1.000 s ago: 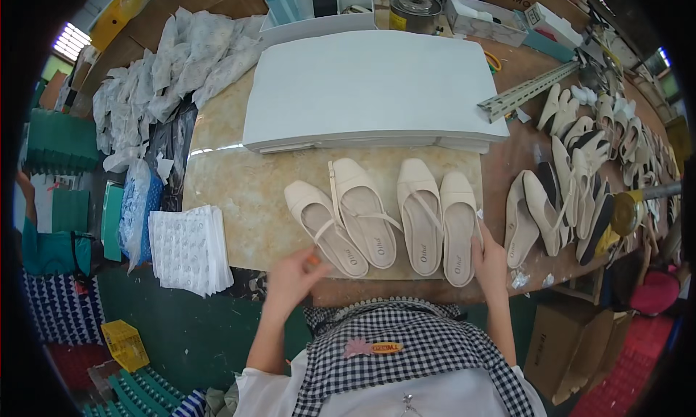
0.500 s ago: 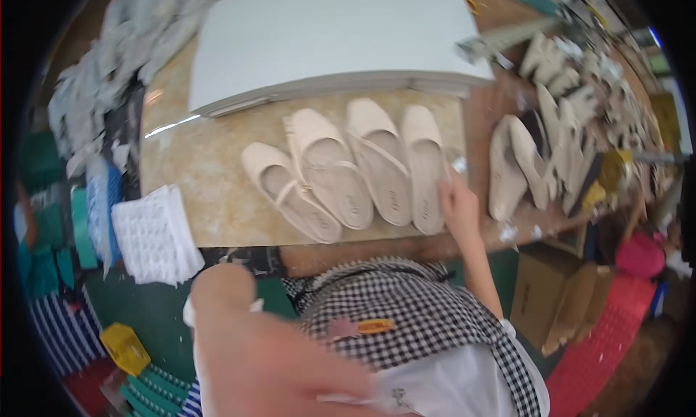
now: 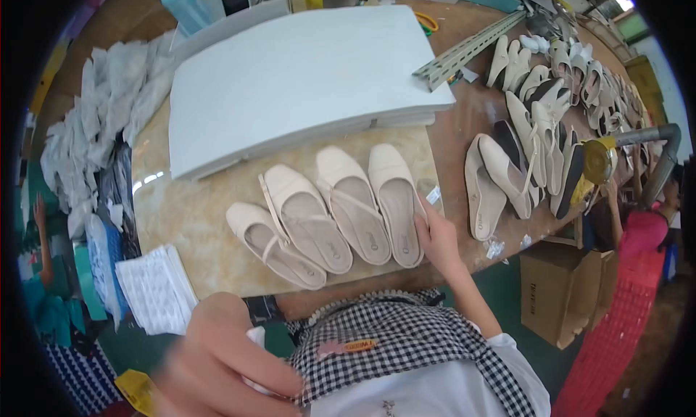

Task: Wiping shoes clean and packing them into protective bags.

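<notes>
Several cream backless shoes lie side by side on a marbled tan board, toes pointing away from me. The rightmost shoe shows no strap across its opening; the leftmost shoe has a thin strap. My right hand pinches the right side edge of the rightmost shoe, thumb over the rim. Close to the camera at lower left is my left hand, partly blurred, its fingers curled together. Whatever lies between those fingers cannot be made out. A patch of white shows beside them.
A stack of white sheets lies behind the row. More cream shoes crowd the right, near a metal pipe. A slotted metal bar lies far right. White papers hang at the left edge; an open carton stands below.
The view has shifted, showing more of the table's far side. My left hand has moved left in the picture with its fingers curled. My right hand stays at the rightmost shoe.
</notes>
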`<state>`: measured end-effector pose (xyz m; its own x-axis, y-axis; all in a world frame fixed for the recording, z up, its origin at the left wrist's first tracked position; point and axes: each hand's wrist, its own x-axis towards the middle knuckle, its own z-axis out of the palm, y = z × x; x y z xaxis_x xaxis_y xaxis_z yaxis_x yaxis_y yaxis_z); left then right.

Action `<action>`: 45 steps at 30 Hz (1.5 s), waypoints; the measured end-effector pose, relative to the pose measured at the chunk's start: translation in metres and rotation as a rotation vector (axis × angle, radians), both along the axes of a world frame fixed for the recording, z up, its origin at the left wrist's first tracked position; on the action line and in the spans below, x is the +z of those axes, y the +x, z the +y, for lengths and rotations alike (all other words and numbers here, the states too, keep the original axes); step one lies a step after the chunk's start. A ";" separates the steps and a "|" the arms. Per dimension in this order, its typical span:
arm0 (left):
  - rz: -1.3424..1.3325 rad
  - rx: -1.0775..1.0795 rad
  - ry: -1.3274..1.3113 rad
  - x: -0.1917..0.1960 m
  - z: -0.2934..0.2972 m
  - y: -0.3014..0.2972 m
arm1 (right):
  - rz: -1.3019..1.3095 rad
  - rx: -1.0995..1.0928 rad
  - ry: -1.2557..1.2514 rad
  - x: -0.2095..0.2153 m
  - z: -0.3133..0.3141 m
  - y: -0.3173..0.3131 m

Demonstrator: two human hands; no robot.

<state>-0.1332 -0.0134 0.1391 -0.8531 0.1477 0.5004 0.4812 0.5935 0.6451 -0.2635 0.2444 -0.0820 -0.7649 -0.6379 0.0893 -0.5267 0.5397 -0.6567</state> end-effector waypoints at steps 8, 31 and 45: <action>-0.386 0.903 -0.621 -0.146 -0.145 -0.138 | -0.362 0.015 0.055 0.028 0.006 -0.003; -0.432 0.419 1.112 -0.162 0.104 -0.033 | -0.612 0.068 -0.309 0.064 0.000 -0.004; -0.305 0.193 -0.341 -0.199 0.140 -0.005 | -0.177 0.329 0.001 0.050 -0.061 -0.045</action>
